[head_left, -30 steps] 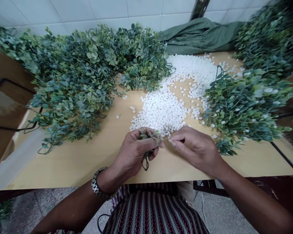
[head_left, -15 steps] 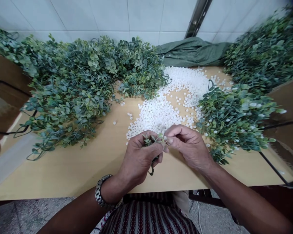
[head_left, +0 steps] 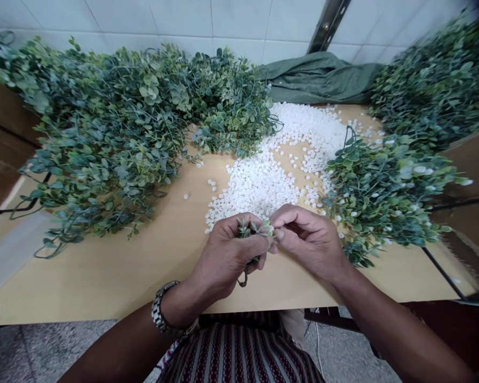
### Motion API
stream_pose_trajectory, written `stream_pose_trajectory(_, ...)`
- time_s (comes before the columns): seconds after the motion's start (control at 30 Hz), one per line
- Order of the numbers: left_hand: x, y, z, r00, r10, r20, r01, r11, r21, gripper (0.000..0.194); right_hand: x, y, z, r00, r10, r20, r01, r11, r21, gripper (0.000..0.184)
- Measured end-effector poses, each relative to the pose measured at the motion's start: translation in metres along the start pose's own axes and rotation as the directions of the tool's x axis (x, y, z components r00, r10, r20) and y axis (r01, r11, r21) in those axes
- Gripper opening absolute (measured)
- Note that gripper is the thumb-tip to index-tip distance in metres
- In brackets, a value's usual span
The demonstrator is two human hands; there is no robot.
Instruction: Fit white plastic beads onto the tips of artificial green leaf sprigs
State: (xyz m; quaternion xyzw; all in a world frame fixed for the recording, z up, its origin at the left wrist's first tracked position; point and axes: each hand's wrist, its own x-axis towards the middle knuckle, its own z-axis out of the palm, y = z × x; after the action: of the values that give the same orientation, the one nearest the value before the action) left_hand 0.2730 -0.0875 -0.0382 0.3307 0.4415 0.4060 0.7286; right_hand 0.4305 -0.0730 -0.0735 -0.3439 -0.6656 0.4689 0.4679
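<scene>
My left hand (head_left: 227,255) is closed around an artificial leafy sprig (head_left: 255,227), its thumb pressing along the stem. A dark looped stem end (head_left: 243,279) hangs below the fingers. At the sprig's tip, a small whitish piece shows among pale green leaves. My right hand (head_left: 309,239) pinches thumb and forefinger together right beside that tip; what sits between them is too small and covered to make out. Just beyond both hands lies a spread of small white beads (head_left: 259,183) on the table (head_left: 151,282).
Piles of artificial greenery (head_left: 115,122) fill the left and back. To the right, a leafy bunch (head_left: 387,191) carries white tips, with more greenery (head_left: 439,85) behind. Dark green cloth (head_left: 319,77) lies along the tiled wall. Cardboard boxes (head_left: 473,175) flank both sides.
Both hands stay almost in place, with the right fingertips shifted very slightly right at the sprig's tip. The whole view has tilted a little.
</scene>
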Motion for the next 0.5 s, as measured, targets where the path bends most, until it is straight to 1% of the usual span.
stream_pose_trajectory(0.1, -0.0003, -0.0001, -0.0026, 0.999, -0.033, 0.042, 0.033, 0.999, 0.015, 0.008, -0.0019, -0.001, -0.0031, 0.998, -0.034, 0.047, 0.038, 0.996, -0.076, 0.005)
stream_pose_trajectory(0.17, 0.0, -0.0007, -0.0036, 0.998, -0.05, 0.049, 0.051, 0.999, 0.0, 0.008, -0.0026, -0.0004, -0.0045, 0.999, -0.006, 0.042, 0.009, 0.997, -0.076, 0.006)
stream_pose_trajectory(0.27, 0.001, -0.0017, -0.0033, 0.999, -0.049, -0.001, 0.049, 0.998, -0.039, 0.011, -0.0027, 0.0016, -0.005, 0.997, 0.07, -0.033, -0.071, 0.997, -0.028, 0.012)
stream_pose_trajectory(0.33, 0.0016, -0.0018, -0.0019, 0.999, -0.033, -0.039, 0.032, 0.999, -0.041, 0.012, -0.0024, 0.0032, -0.0049, 0.992, 0.102, -0.073, -0.1, 0.995, 0.025, 0.016)
stream_pose_trajectory(0.5, 0.0022, -0.002, 0.0022, 0.998, -0.002, -0.066, 0.001, 1.0, -0.009, 0.011, -0.0027, 0.0064, -0.0042, 0.99, 0.119, -0.081, -0.112, 0.99, 0.085, 0.016)
